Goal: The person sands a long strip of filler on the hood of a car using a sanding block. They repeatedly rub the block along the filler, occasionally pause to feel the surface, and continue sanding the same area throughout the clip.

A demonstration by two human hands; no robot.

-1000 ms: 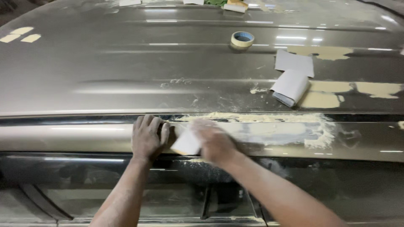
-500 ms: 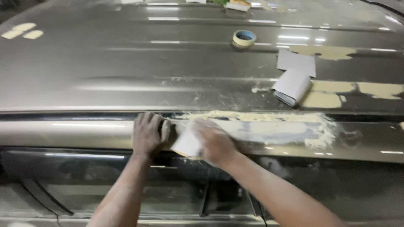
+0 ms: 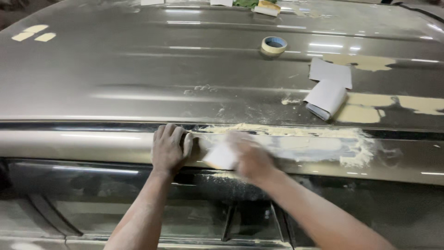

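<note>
1. Head view, the work in hand: the person is sanding a pale yellow filler strip point(image 3: 277, 132) along the roof edge of a dusty bronze-grey car roof point(image 3: 138, 78). This looks like the middle of the smoothing step, since dust and rough filler spread on to the right of the hands.
2. The right hand point(image 3: 252, 159) is blurred with motion and is closed over a small white folded sheet of sandpaper point(image 3: 221, 156), pressing it flat on the rail. The paper sticks out to the left of the hand, just beside the other hand.
3. The left hand point(image 3: 169, 148) lies open, palm down, fingers spread on the rail, gripping nothing; it appears to steady the body.
4. By my judgement, the next move calls for even pressure along the rail toward the rough filler at the right.
5. Farther up the roof, well apart from both hands, lie a roll of cream masking tape point(image 3: 274, 45), a grey sanding block wrapped in paper point(image 3: 325, 99) and other yellow filler patches point(image 3: 416, 103).
</note>
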